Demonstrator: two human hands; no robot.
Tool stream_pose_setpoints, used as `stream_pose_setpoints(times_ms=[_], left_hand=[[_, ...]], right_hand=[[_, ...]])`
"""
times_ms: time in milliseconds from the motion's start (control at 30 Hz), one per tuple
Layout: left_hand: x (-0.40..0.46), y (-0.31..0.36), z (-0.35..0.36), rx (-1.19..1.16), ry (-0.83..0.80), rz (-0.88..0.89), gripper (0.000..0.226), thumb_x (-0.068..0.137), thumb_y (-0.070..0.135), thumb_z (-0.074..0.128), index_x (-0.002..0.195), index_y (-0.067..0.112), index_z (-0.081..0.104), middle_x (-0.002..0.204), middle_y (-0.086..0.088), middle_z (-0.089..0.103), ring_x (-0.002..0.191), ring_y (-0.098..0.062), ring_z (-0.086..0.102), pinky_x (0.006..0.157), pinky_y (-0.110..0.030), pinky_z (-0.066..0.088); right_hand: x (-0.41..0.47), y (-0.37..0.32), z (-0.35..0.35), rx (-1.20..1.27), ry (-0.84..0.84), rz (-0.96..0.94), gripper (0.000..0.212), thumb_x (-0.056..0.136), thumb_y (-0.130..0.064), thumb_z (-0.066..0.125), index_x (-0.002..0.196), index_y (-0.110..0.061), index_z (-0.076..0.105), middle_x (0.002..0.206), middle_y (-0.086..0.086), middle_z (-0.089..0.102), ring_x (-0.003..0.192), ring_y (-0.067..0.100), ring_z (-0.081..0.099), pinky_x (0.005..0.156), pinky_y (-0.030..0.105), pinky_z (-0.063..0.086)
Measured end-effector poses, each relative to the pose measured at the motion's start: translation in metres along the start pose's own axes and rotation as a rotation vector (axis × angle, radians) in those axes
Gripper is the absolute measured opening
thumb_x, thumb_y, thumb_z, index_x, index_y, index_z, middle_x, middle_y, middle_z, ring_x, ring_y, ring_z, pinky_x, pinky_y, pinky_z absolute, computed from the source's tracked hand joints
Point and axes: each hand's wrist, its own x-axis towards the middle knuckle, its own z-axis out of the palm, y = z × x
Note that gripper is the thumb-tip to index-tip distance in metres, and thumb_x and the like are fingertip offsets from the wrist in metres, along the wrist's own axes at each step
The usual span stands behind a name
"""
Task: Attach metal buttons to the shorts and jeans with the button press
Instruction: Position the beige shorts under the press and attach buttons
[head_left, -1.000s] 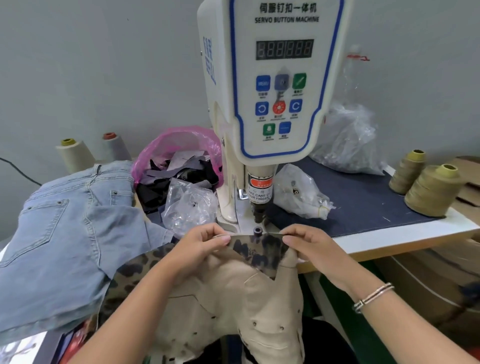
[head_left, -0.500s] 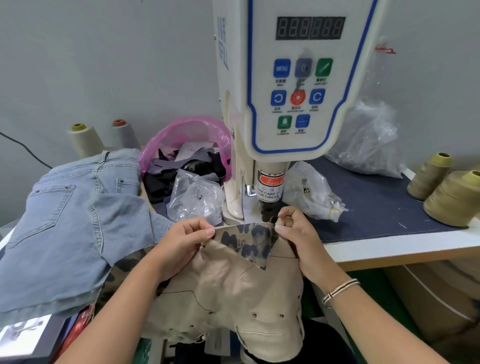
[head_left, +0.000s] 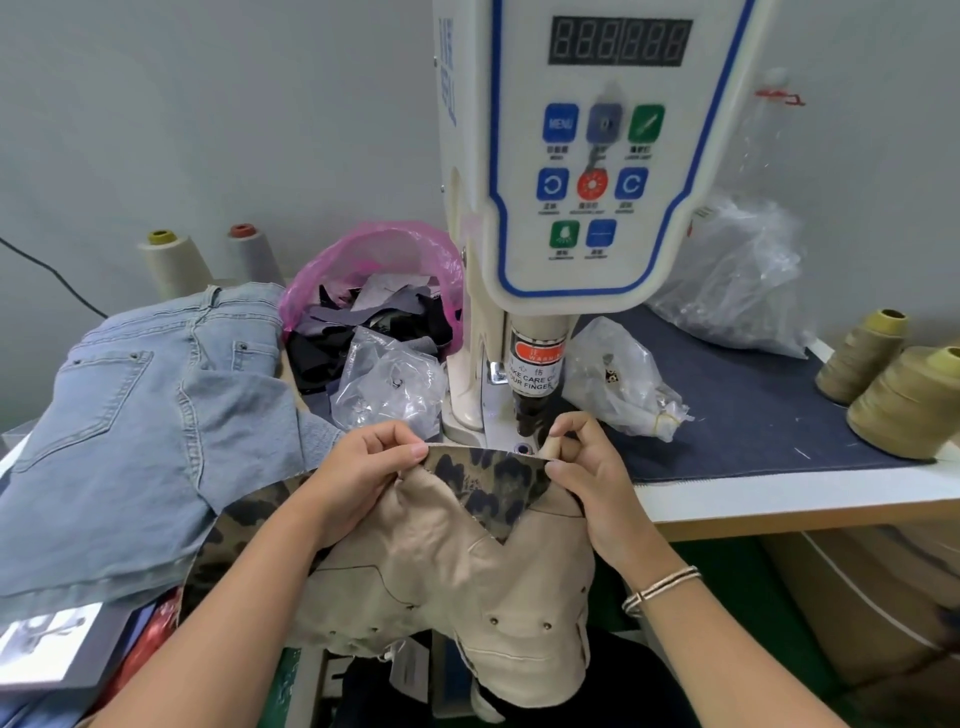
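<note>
While under the button press (head_left: 535, 410) | both hands pinch shorts (head_left: 447, 551) waistband | left hand (head_left: 363, 467) | right hand (head_left: 587, 473)

Garment workshop: servo button machine (head_left: 582, 156), thread cones (head_left: 914, 405), jeans pile (head_left: 140, 415), fabric scraps (head_left: 374, 322).
</note>
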Motion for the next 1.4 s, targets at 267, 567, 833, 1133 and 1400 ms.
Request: stream_pose_setpoints(times_ms=[267, 567, 833, 1133, 1400], left_hand=[[0.002, 0.001, -0.002, -0.083, 0.007, -0.013, 0.02, 0.076, 0.015, 0.066, 0.057, 0.019, 0.063, 0.053, 0.004, 0.05, 0.048, -0.005, 0.048, 0.051, -0.013, 0.043], [0.003, 0.002, -0.002, -0.097, 0.088, -0.065, 0.016, 0.071, 0.018, 0.067, 0.055, 0.02, 0.062, 0.056, 0.001, 0.046, 0.052, -0.011, 0.035, 0.053, -0.018, 0.033], [0.003, 0.003, 0.001, -0.094, 0.122, -0.067, 0.016, 0.07, 0.017, 0.067, 0.056, 0.019, 0.061, 0.06, -0.003, 0.039, 0.06, -0.018, 0.021, 0.06, -0.027, 0.019], [0.001, 0.004, 0.001, -0.084, 0.09, -0.042, 0.017, 0.071, 0.017, 0.067, 0.055, 0.02, 0.063, 0.055, 0.001, 0.046, 0.055, -0.013, 0.034, 0.055, -0.019, 0.032], [-0.009, -0.009, 0.022, 0.123, 0.034, 0.12, 0.007, 0.074, 0.028, 0.07, 0.069, 0.023, 0.07, 0.064, 0.007, 0.057, 0.062, -0.004, 0.049, 0.062, -0.011, 0.041]], right_hand=[[0.006, -0.002, -0.001, 0.14, 0.048, 0.04, 0.025, 0.072, -0.013, 0.062, 0.091, -0.029, 0.057, 0.071, -0.006, 0.056, 0.069, 0.007, 0.052, 0.071, 0.019, 0.047], [0.012, -0.002, -0.003, 0.205, 0.064, 0.133, 0.022, 0.075, -0.009, 0.059, 0.091, -0.023, 0.053, 0.07, 0.0, 0.056, 0.067, 0.011, 0.055, 0.066, 0.024, 0.047], [0.012, 0.0, -0.004, 0.222, 0.072, 0.134, 0.022, 0.074, -0.008, 0.059, 0.091, -0.019, 0.048, 0.068, -0.005, 0.057, 0.064, 0.008, 0.055, 0.064, 0.021, 0.048], [0.009, -0.004, -0.003, 0.194, 0.078, 0.116, 0.022, 0.073, -0.006, 0.058, 0.09, -0.016, 0.046, 0.067, -0.005, 0.057, 0.061, 0.006, 0.055, 0.061, 0.019, 0.048], [-0.028, -0.016, -0.009, 0.023, 0.109, 0.1, 0.025, 0.073, -0.006, 0.055, 0.078, -0.029, 0.059, 0.066, -0.006, 0.05, 0.061, 0.005, 0.047, 0.061, 0.016, 0.042]])
